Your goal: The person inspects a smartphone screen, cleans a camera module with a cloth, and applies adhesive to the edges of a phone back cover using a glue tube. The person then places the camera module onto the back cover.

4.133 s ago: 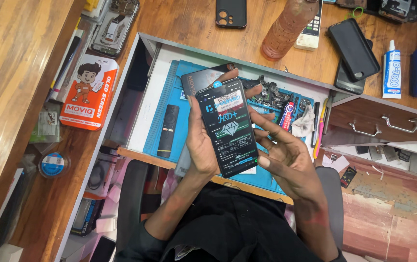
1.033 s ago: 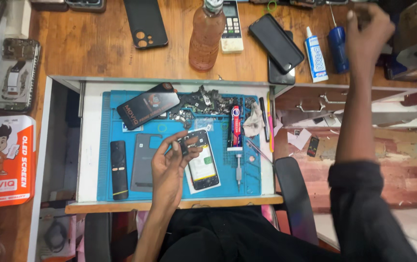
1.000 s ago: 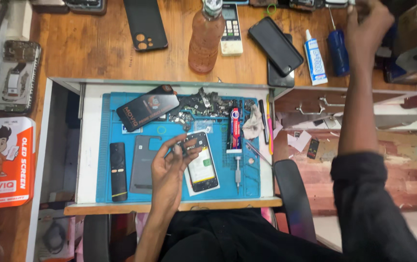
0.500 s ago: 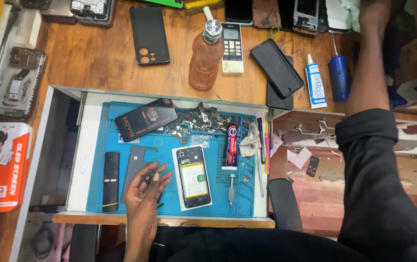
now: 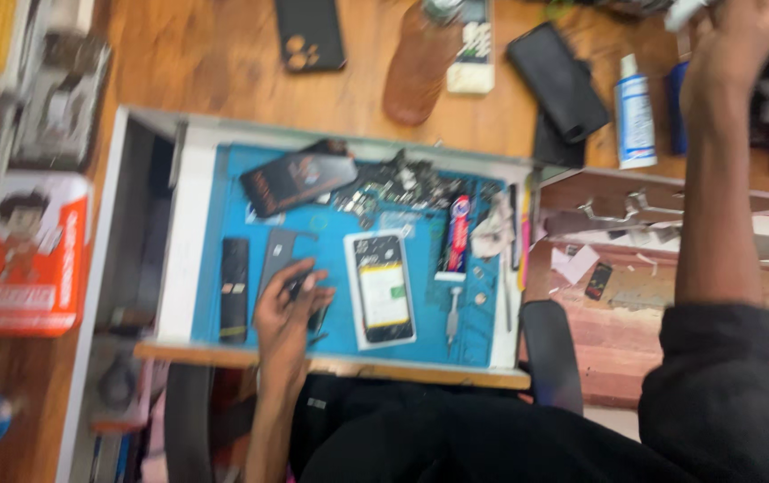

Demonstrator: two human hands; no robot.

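A phone with a lit screen (image 5: 383, 291) lies flat on the blue mat (image 5: 223, 192) inside the open drawer. My left hand (image 5: 284, 315) rests on the mat just left of it, with loosely bent fingers touching a grey phone cover (image 5: 274, 255). My right hand (image 5: 740, 49) is stretched out to the far right of the wooden desk, above a white glue bottle (image 5: 635, 112). A small white thing (image 5: 684, 11) shows at its fingertips. The view is blurred, so I cannot make out whether that hand grips it.
The mat also holds a black remote-like bar (image 5: 234, 288), a dark phone (image 5: 298, 177), a heap of metal parts (image 5: 398, 186), a red tube (image 5: 456, 234) and a screwdriver (image 5: 452, 313). Phones (image 5: 310, 34) (image 5: 557, 79) and a brown bottle (image 5: 420, 63) lie on the desk. An orange box (image 5: 34, 255) sits left.
My left hand laid the phone down on the mat and slid left onto the grey cover. My right arm stays raised toward the desk's far right.
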